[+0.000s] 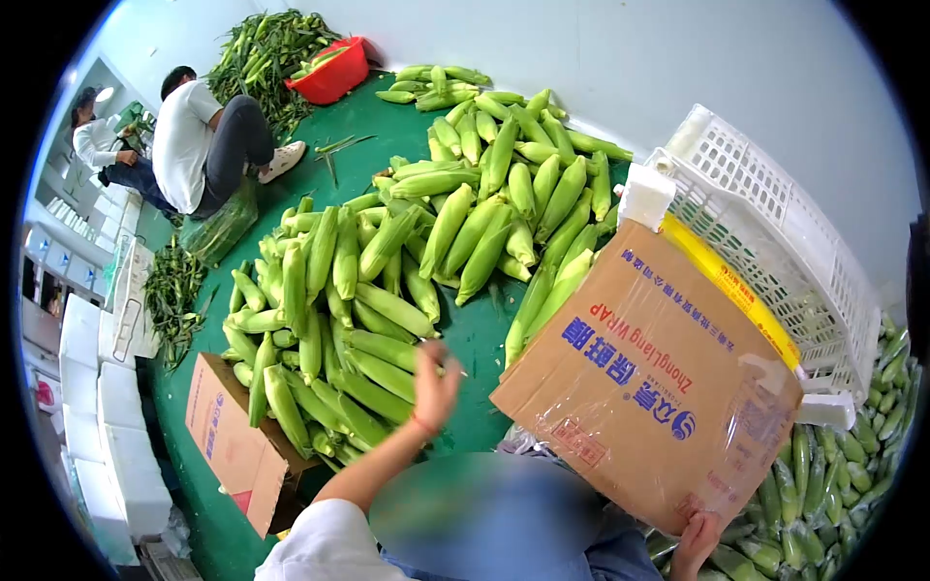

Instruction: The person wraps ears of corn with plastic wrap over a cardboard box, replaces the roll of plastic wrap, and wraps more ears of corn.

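Green floor (383,126) meets a pale wall (601,58) at the far side. From my remote feed, I see the left hand (436,389), fingers curled, near the heaped corn (392,310), contents unclear; right, the right hand (697,540) touches the cardboard box's (644,373) near edge, grip uncertain.

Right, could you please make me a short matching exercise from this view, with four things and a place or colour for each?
Things:
1. Left hand
2. Right hand
3. Basin
4. Crate

Descriptions:
A. Red, beside a leafy heap
B. At the lower edge of the large carton
C. White and full of holes
D. Close to the ears of corn

Pairs: 1-D, 2-B, 3-A, 4-C
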